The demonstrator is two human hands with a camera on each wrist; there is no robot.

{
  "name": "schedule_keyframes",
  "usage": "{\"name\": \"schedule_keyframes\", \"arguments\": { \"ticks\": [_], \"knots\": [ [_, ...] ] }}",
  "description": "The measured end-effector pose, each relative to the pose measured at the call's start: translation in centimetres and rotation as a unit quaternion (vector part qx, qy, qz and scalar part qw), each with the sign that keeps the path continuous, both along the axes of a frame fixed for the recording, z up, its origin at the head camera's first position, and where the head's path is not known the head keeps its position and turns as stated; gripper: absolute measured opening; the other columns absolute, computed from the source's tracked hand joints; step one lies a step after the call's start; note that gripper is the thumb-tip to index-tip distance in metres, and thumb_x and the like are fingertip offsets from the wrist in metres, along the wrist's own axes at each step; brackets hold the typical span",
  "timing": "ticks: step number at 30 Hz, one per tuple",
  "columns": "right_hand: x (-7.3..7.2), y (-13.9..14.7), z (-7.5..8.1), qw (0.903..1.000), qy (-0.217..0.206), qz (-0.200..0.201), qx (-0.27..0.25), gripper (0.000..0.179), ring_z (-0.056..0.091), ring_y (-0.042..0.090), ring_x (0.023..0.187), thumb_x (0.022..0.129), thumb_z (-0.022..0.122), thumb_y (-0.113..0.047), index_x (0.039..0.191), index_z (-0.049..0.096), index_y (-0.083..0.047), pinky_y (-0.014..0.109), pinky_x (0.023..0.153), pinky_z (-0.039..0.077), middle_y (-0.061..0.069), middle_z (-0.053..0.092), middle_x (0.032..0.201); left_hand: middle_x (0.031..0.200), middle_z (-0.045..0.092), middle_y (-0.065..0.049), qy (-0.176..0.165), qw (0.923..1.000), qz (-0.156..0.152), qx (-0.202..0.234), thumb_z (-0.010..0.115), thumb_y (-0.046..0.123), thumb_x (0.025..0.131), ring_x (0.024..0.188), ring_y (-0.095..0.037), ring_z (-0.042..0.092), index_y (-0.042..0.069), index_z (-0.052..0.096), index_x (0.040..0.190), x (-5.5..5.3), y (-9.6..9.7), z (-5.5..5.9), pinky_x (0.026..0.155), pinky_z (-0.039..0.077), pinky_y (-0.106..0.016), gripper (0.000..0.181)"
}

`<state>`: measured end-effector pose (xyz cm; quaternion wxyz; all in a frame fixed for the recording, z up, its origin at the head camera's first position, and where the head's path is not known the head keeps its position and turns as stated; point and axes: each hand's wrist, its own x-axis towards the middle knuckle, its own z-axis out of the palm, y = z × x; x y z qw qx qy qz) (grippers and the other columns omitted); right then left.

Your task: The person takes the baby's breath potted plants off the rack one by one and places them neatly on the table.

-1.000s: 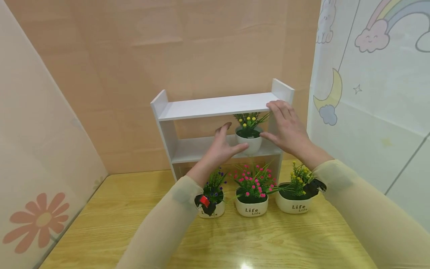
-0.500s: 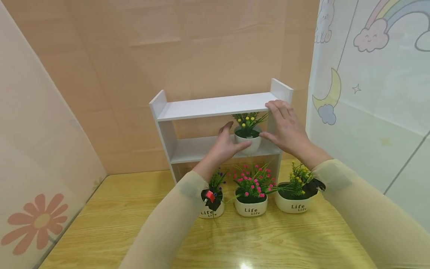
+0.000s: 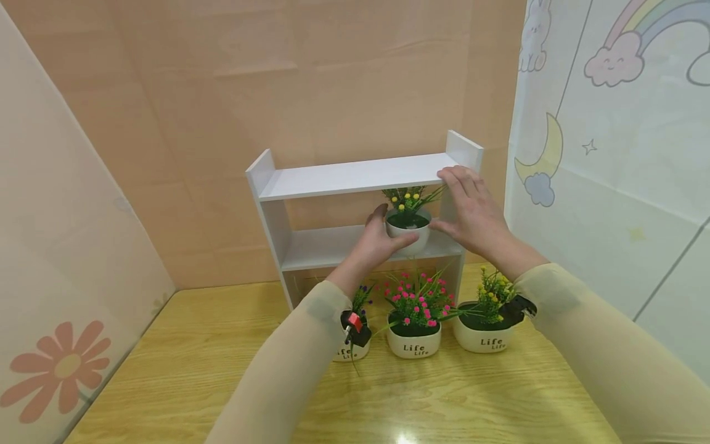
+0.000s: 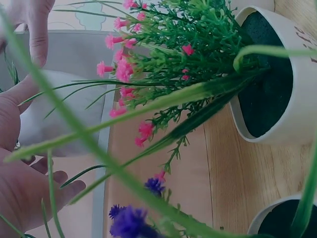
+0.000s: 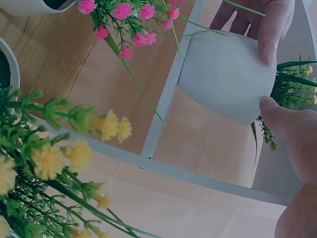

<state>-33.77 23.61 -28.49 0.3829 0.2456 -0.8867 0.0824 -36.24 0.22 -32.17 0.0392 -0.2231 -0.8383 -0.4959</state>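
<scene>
A white flower pot with yellow-flowered greenery stands upright on the middle board of a white shelf, towards its right end. My left hand grips this pot from the left, thumb across the front and fingers round the side. In the right wrist view the left thumb presses the pot wall near the rim. My right hand has its fingers spread, fingertips on the upper board's front edge, and its thumb touches the pot's right rim. The top board partly hides the plant.
On the wooden table, in front of the shelf, stand a pink-flowered pot, a yellow-flowered pot and a purple-flowered pot partly behind the left wrist. Patterned cloth walls enclose the sides.
My left hand has moved right and closed in on the flower pot's left side. The right hand has stayed at the board's edge, and the pot has hardly moved.
</scene>
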Motion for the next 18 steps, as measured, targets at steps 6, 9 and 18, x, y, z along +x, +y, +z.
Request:
{"name": "schedule_keyframes", "arguments": {
  "ticks": [6,9,18],
  "knots": [
    [0.01,0.02,-0.06,1.0000,0.005,0.003,-0.002,0.108,0.026,0.037,0.142,0.070,0.094,-0.031,0.153,0.030,-0.005,0.044,0.121,0.019,0.017,0.033,0.150,0.152,0.037,-0.013,-0.001,0.9999,-0.005,0.011,0.080,0.048,0.084,0.129,-0.026,0.048,0.011,0.019,0.161,-0.17,0.32,-0.13,0.104,0.045,-0.045,0.105],
    [0.01,-0.04,-0.06,1.0000,0.006,0.006,-0.003,0.107,0.026,0.037,0.142,0.070,0.094,-0.031,0.153,0.030,-0.005,0.044,0.121,0.018,0.017,0.033,0.150,0.148,0.041,-0.011,0.002,0.9998,-0.013,0.016,0.080,0.044,0.086,0.126,-0.024,0.050,0.011,0.020,0.160,-0.23,0.42,-0.17,0.103,0.046,-0.044,0.101],
    [0.02,-0.29,-0.04,1.0000,0.002,0.004,-0.004,0.108,0.025,0.037,0.142,0.070,0.094,-0.030,0.153,0.030,-0.006,0.044,0.121,0.018,0.017,0.032,0.150,0.144,0.045,-0.008,0.006,0.9996,-0.014,0.023,0.081,0.041,0.086,0.125,-0.022,0.052,0.010,0.026,0.157,-0.32,0.33,-0.20,0.104,0.045,-0.042,0.096]
  ]
}}
